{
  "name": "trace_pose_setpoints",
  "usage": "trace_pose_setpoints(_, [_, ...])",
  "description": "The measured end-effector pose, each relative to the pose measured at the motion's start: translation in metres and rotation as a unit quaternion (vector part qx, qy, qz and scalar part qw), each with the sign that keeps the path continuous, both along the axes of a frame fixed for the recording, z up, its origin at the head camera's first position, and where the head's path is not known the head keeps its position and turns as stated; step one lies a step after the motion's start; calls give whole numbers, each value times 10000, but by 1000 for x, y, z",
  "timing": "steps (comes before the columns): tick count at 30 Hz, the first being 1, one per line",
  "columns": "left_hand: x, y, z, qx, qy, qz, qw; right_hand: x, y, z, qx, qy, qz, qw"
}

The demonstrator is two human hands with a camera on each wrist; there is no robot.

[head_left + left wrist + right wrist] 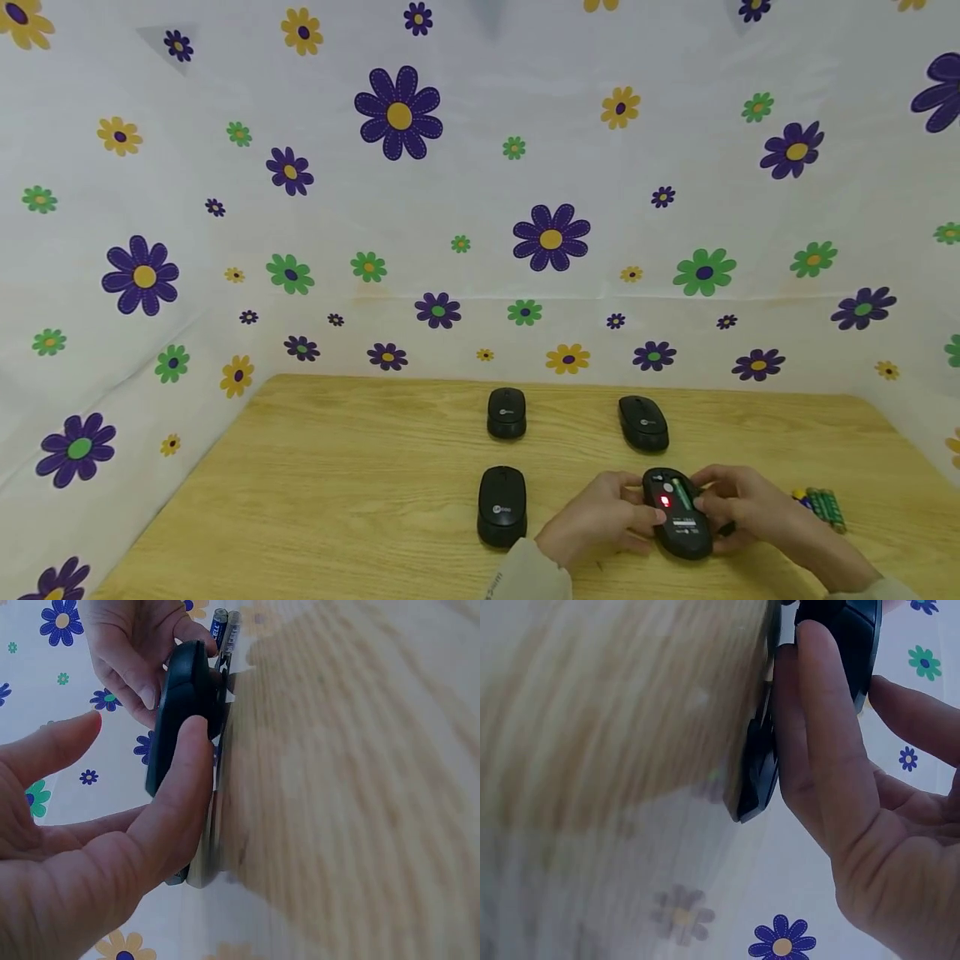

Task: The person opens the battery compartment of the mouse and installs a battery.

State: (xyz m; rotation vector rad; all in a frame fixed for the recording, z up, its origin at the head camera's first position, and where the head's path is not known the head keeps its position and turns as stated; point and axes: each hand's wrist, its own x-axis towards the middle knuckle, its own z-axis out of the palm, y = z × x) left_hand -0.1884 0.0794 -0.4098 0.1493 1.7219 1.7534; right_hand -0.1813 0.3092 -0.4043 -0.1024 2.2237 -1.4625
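Both hands hold a black computer mouse (686,533) underside up, above the front right of the table. Its battery compartment is uncovered, with a green battery (681,493) inside, and a red light glows beside it. The left hand (611,510) grips the mouse's left edge, thumb over the underside. On the other edge, the right hand (742,504) holds it, its thumb by the battery. A black piece (757,769), its kind unclear, lies low on the table by the right fingers, partly hidden in the head view.
Three more black mice stand upright: one at the back (507,413), one behind the held mouse (643,423), one left of the left hand (502,507). Several batteries (825,508) lie right of the right hand. A flowered sheet (450,192) encloses the wooden table (337,500).
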Motion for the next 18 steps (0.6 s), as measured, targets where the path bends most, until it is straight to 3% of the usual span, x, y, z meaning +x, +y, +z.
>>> trace_pose_setpoints(9, [-1,-1,4,-218,28,122,9997,-2,-5,8,464,189,65,9987])
trace_pose_setpoints(13, [-3,-3,6,-350,212,89,9991,-4,-6,12,578,240,178,9979])
trace_pose_setpoints(18, [-3,-5,10,-562,471,149,9972,-7,-3,16,834,287,-38,9961])
